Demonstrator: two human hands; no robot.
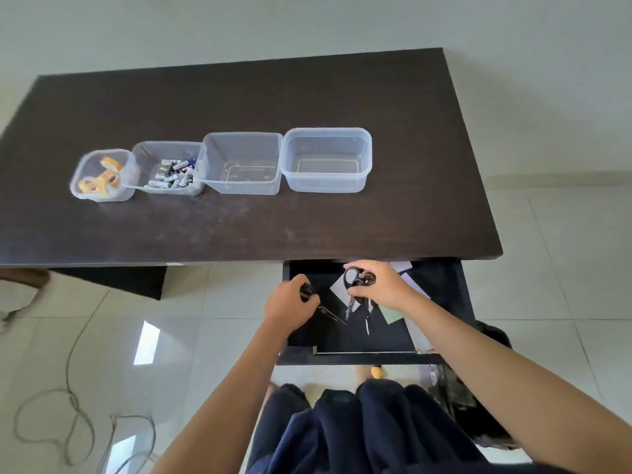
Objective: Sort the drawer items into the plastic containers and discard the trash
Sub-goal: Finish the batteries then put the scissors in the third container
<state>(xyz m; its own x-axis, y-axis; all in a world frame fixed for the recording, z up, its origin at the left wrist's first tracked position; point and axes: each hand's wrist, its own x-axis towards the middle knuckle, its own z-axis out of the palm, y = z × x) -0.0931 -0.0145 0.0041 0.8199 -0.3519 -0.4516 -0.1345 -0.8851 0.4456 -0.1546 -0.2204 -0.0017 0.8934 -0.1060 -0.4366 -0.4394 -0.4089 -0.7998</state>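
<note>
The right hand (pixel 378 285) grips a bundle of black-handled steel scissors (pixel 357 285) by the finger loops, over the open dark wooden drawer (pixel 441 295) under the dark brown table (pixel 239 217). The left hand (pixel 290 304) is curled round the black handle of another pair of small scissors (pixel 323 307), also above the drawer.

Handling, as a judgement: scissors are rigid, light and not fragile; the points are the hazard. Take hold at the loops or the pivot, never at the blades. Several pairs held in one fist may slip against one another.

Orientation: the right-hand bundle has loops toward the table and tips toward the person, its long axis running roughly front to back. The left-hand pair points its thin blades toward the drawer's middle, at a slant.

Grey and green paper scraps (pixel 393 314) lie on the drawer floor. Two clear rectangular plastic containers (pixel 326 160) hold nothing visible.
</note>
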